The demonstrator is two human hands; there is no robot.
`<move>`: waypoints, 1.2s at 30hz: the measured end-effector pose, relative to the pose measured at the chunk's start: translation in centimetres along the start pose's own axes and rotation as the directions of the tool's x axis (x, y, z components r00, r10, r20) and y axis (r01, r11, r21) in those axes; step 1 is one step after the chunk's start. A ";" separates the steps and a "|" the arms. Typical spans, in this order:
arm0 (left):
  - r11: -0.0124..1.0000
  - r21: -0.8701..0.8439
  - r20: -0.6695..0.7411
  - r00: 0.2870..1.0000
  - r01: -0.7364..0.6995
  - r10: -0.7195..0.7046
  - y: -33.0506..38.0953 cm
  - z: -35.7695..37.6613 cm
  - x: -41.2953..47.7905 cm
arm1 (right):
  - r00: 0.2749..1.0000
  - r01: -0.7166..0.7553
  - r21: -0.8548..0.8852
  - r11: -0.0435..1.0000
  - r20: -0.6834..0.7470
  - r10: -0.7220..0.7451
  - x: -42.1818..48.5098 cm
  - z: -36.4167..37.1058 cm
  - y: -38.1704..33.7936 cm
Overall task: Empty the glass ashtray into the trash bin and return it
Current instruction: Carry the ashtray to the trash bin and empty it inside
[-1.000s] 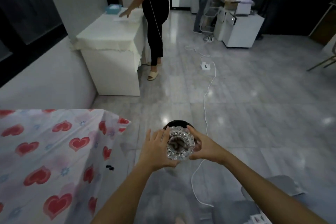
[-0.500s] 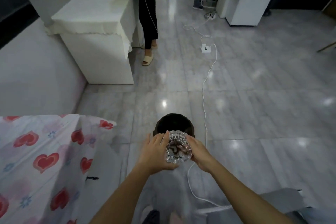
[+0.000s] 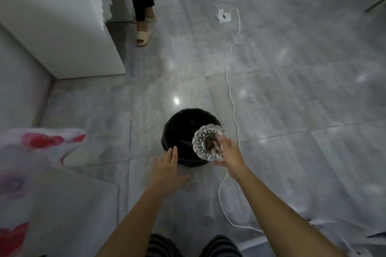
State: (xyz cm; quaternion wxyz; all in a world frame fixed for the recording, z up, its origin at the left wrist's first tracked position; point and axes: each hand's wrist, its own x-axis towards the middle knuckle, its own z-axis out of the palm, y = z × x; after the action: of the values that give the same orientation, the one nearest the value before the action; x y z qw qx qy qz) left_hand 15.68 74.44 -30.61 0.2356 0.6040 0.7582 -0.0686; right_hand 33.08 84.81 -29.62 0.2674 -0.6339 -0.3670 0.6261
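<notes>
Ashtray (image 3: 208, 144) — in right hand (image 3: 228, 153)

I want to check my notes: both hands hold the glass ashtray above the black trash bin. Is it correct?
Not quite. In the head view only the right hand holds the glass ashtray above the black trash bin. The left hand is open and apart from it.

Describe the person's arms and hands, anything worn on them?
Both forearms are bare up to the frame's edge: no sleeves, watch or bracelet show. The left hand and right hand wear no gloves, and no rings can be made out in the dim, blurred picture. Striped trousers show below.
</notes>
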 end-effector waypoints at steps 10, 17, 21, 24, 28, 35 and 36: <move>0.992 -0.041 -0.191 0.974 0.117 -0.122 -4.3 13.6 16.1 | 0.866 0.438 -0.372 0.818 -0.067 -0.495 17.0 3.8 9.3; 0.997 -0.031 -0.169 0.983 0.070 -0.075 -5.2 15.0 17.3 | 0.456 0.692 -0.694 0.198 0.208 -0.866 17.4 4.2 9.6; 0.995 0.025 -0.125 0.988 0.096 -0.093 -4.8 14.8 16.9 | 0.115 0.682 -0.699 -0.217 0.395 -0.911 16.8 3.9 8.6; 0.995 -0.019 -0.161 0.982 0.094 -0.096 -4.5 15.3 17.1 | -0.045 0.599 -0.705 -0.379 0.443 -0.895 16.9 3.8 8.2; 0.995 -0.050 -0.190 0.977 0.090 -0.098 -4.3 15.6 17.1 | -0.142 0.543 -0.735 -0.406 0.396 -0.907 16.0 4.4 8.4; 0.992 -0.048 -0.205 0.971 0.114 -0.122 -4.1 15.9 17.1 | 0.051 0.442 -0.604 -0.663 0.754 -0.654 18.6 1.5 13.2; 0.993 -0.041 -0.206 0.971 0.114 -0.120 -4.1 15.9 17.1 | 0.080 0.449 -0.521 -0.725 0.832 -0.549 19.1 0.7 14.1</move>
State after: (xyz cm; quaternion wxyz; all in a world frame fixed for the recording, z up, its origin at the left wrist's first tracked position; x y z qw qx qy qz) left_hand 13.45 82.26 -52.86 0.1593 0.5588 0.8138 -0.0078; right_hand 33.16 91.76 -52.37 0.1337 -0.1796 -0.9520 -0.2085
